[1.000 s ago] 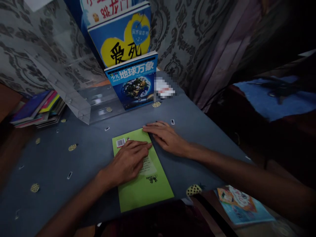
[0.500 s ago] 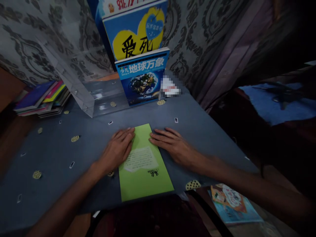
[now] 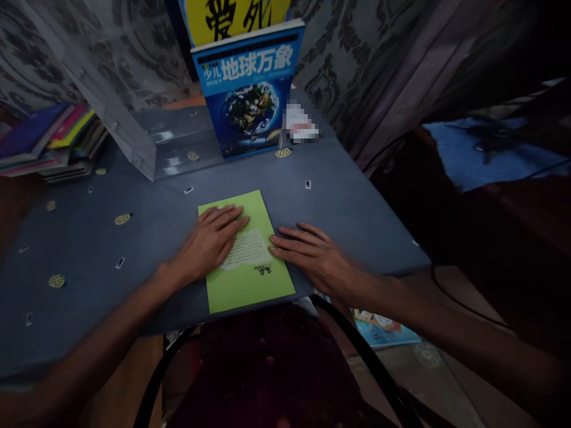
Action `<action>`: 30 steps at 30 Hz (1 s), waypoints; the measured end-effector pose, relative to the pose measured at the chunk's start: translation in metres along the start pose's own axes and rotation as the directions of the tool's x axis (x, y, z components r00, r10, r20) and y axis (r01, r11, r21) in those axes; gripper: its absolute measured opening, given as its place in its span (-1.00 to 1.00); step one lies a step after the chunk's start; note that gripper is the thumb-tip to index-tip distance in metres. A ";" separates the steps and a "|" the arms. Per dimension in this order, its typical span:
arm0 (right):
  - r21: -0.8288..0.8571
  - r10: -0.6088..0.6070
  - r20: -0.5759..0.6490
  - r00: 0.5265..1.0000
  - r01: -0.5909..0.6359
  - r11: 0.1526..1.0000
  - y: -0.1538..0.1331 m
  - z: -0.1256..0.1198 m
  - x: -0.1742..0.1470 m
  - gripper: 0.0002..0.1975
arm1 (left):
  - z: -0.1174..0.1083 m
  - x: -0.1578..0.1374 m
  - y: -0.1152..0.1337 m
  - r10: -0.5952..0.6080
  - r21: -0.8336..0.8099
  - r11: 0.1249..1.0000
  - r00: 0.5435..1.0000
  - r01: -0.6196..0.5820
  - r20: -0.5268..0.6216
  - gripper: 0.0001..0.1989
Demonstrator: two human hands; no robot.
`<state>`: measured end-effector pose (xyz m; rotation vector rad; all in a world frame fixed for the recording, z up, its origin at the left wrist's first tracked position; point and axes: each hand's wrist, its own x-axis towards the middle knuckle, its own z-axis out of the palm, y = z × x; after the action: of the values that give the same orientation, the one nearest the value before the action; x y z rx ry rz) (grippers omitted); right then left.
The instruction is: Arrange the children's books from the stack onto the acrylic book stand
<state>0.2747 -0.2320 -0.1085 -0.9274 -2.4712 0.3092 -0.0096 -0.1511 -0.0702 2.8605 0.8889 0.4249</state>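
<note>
A thin green book (image 3: 250,288) lies flat near the front edge of the table, a block of small print and a dark logo on its cover. My left hand (image 3: 214,238) rests on its upper left part, fingers stretched out and the palm partly over the cover. At the book's right edge is my right hand (image 3: 314,255), fingers extended, with the fingertips at the cover's border. Neither hand is wrapped round anything.
A clear acrylic stand (image 3: 143,157) at the back holds a blue book with a globe (image 3: 252,110) and a yellow-and-blue book (image 3: 241,18) behind it. Several books (image 3: 53,139) are stacked at the left. Beyond the table's right side lies a blue cloth (image 3: 464,160); a picture book (image 3: 386,330) lies below.
The view has tilted downward. My left hand has slid from the green book's left edge further onto its cover. My right hand stays by the right edge, now lower along it.
</note>
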 end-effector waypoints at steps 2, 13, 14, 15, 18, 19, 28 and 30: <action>0.012 0.003 0.005 1.000 -0.003 1.000 -0.006 -0.004 -0.002 -0.36 | 0.000 -0.005 0.015 0.048 -0.008 0.999 0.998 -0.048 0.033 -0.62; 0.024 -0.049 -0.001 0.999 0.049 0.999 -0.038 -0.010 -0.018 -0.49 | -0.011 -0.055 0.069 0.177 -0.098 0.983 0.955 -0.158 0.240 -0.20; 0.019 -0.059 -0.027 0.998 0.060 0.998 -0.041 -0.008 -0.020 -0.52 | -0.011 -0.060 0.073 0.170 -0.110 0.983 0.953 -0.146 0.252 -0.21; 0.014 -0.062 -0.055 0.997 0.063 0.998 -0.045 -0.005 -0.022 -0.55 | -0.011 -0.064 0.077 0.159 -0.122 0.984 0.951 -0.130 0.264 -0.21; 0.019 -0.053 -0.138 0.989 0.056 0.998 -0.058 0.003 -0.026 -0.59 | -0.010 -0.075 0.089 0.141 -0.177 0.980 0.942 -0.090 0.304 -0.04; 0.030 -0.052 -0.166 0.985 0.057 0.998 -0.062 0.006 -0.027 -0.59 | -0.011 -0.078 0.092 0.143 -0.200 0.977 0.936 -0.080 0.323 0.02; 0.046 -0.098 -0.309 0.946 0.118 0.992 -0.055 -0.007 -0.003 -0.70 | -0.075 -0.069 0.098 0.136 -0.314 0.946 0.977 -0.078 0.167 -0.17; 0.046 -0.101 -0.303 0.948 0.120 0.992 -0.046 -0.019 0.012 -0.71 | -0.095 -0.061 0.096 0.111 -0.344 0.934 0.993 -0.091 0.037 -0.22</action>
<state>0.2506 -0.2578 -0.0714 -0.7443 -2.2089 0.1919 -0.0345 -0.2623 0.0243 2.5882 0.5911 0.4574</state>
